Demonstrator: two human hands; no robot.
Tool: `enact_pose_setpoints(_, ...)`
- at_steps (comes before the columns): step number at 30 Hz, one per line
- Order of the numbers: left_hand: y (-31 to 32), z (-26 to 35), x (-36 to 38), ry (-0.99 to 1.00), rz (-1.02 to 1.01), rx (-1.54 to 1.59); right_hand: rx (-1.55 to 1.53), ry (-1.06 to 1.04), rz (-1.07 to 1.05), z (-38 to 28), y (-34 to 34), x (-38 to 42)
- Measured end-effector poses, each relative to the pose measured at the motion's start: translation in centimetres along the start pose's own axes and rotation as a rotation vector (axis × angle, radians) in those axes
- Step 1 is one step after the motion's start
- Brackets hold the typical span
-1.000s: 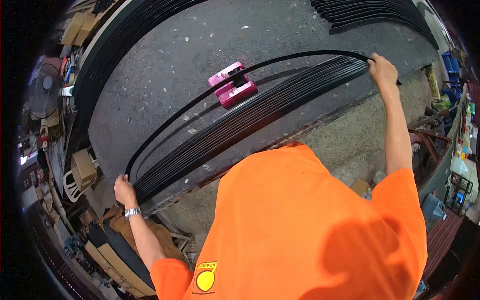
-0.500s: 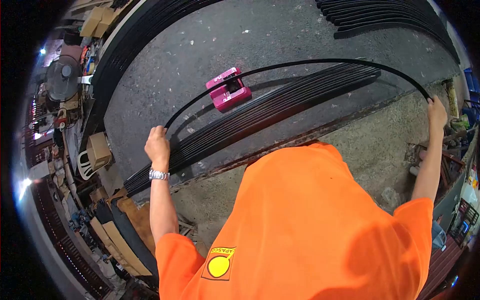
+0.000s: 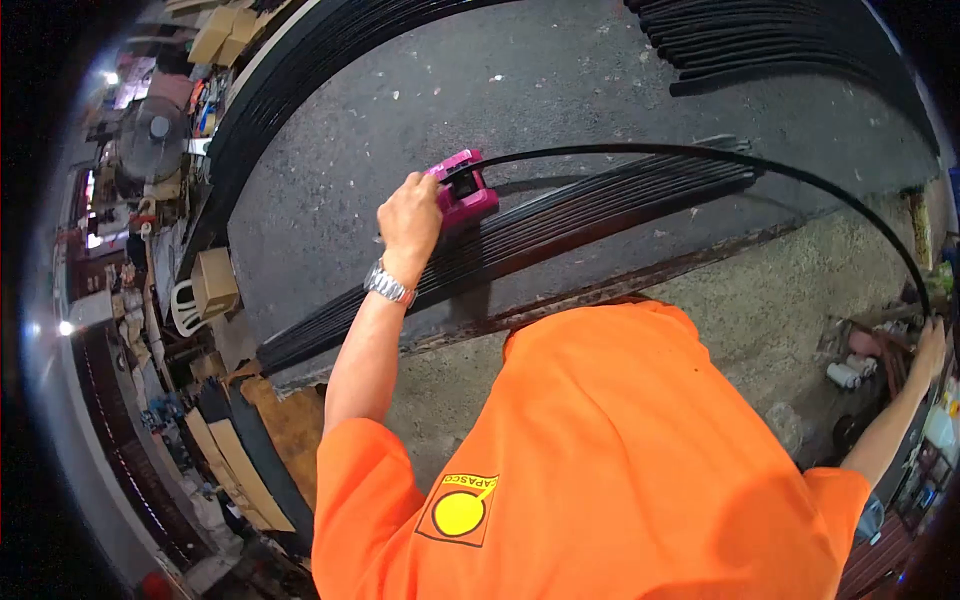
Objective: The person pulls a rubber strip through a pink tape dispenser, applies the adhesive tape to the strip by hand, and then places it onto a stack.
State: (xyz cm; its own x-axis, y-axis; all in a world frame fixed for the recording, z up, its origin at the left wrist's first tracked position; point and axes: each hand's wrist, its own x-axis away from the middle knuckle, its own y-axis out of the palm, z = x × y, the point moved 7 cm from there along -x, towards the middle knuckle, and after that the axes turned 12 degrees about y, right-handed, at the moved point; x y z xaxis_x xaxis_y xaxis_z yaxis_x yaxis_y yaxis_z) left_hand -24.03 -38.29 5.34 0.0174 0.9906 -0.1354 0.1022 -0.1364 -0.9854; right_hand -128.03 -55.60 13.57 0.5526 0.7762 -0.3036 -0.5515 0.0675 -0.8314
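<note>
A long, thin black strip (image 3: 800, 172) arches over the dark table. My left hand (image 3: 410, 218) is closed on its left end, right beside a pink block-like device (image 3: 468, 196) on the table. The strip passes over the device. At the far right, my right hand (image 3: 930, 350) is closed on the strip's other end, low and beyond the table's edge; its fingers are small in view. Beneath the arch lies a bundle of straight black strips (image 3: 560, 215) along the table's near edge.
More black strips (image 3: 770, 50) are stacked at the table's back right, and a long curved bundle (image 3: 270, 100) runs along its left side. A fan (image 3: 152, 140), a cardboard box (image 3: 214, 282) and a white chair (image 3: 186, 308) stand at the left. Bottles (image 3: 843, 375) are at the right.
My left hand has moved right and up to the pink device. My right hand has moved down and outward to the right, and the strip has shifted right with it.
</note>
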Motion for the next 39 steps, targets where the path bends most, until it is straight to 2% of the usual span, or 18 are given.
enact_pose_setpoints(3, -0.1, 3.0, -2.2, 0.055, 0.08, 0.074, -0.027, 0.029, -0.092, 5.0, -1.1, 0.5)
enact_pose_setpoints(5, 0.2, 4.7, -3.7, 0.084, 0.123, 0.109, 0.076, -0.032, 0.094, 10.9, 3.6, -2.8)
enact_pose_setpoints(8, -0.1, 7.7, -5.5, 0.119, 0.115, 0.144, -0.017, 0.228, -0.097, 14.7, 0.4, 0.5)
enact_pose_setpoints(12, -0.5, 10.7, -7.5, 0.145, 0.104, 0.182, -0.166, 0.358, -0.108, 20.5, -2.6, 4.6)
enact_pose_setpoints(17, -2.3, 12.1, -8.8, 0.164, 0.197, 0.296, -0.062, 0.629, -0.222, 27.1, -5.1, 5.9)
enact_pose_setpoints(20, -6.1, 10.0, -9.8, 0.145, 0.288, 0.294, -0.275, 0.42, 0.11, 31.0, -4.8, 5.6)
enact_pose_setpoints(21, -7.2, 8.6, -9.8, 0.127, 0.311, 0.28, -0.225, 0.498, 0.015, 31.3, -5.0, 5.8)
enact_pose_setpoints(22, -8.5, 7.2, -9.6, 0.112, 0.363, 0.276, -0.167, 0.569, -0.084, 30.1, -6.8, 7.0)
enact_pose_setpoints(23, -9.9, 5.6, -9.5, 0.124, 0.476, 0.228, -0.374, 0.537, -0.086, 28.8, -7.0, 7.6)
enact_pose_setpoints(24, -11.6, 3.9, -8.7, 0.118, 0.564, 0.166, -0.502, 0.424, 0.086, 30.1, -3.4, 6.2)
enact_pose_setpoints(25, -12.1, 2.0, -8.0, 0.144, 0.635, 0.065, -0.456, 0.453, 0.096, 26.4, -6.4, 8.7)
enact_pose_setpoints(26, -13.0, 0.3, -7.5, 0.122, 0.605, 0.032, -0.198, 0.275, 0.46, 24.8, -5.9, 8.1)
enact_pose_setpoints(27, -13.0, -2.2, -6.7, 0.012, 0.525, 0.109, -0.214, 0.401, 0.403, 19.6, -11.4, 10.8)
enact_pose_setpoints(28, -13.3, -4.6, -5.9, 0.001, 0.524, 0.121, -0.131, 0.331, 0.277, 18.3, -10.7, 9.3)
enact_pose_setpoints(29, -12.3, -8.3, -4.4, -0.068, 0.592, 0.212, -0.256, 0.486, 0.272, 13.1, -17.1, 13.1)
enact_pose_setpoints(32, -13.2, -17.8, -0.5, -0.384, 0.486, 0.385, -0.791, 0.29, 0.284, 6.2, -20.7, 13.6)
enact_pose_setpoints(36, -12.9, -29.7, 6.0, -0.565, 0.745, 1.18, -1.113, 0.211, 0.282, -4.3, -26.5, 14.8)
enact_pose_setpoints(39, -11.3, -41.6, 12.3, -0.693, 0.741, 1.221, -1.511, 0.186, 0.072, -14.6, -29.0, 15.9)
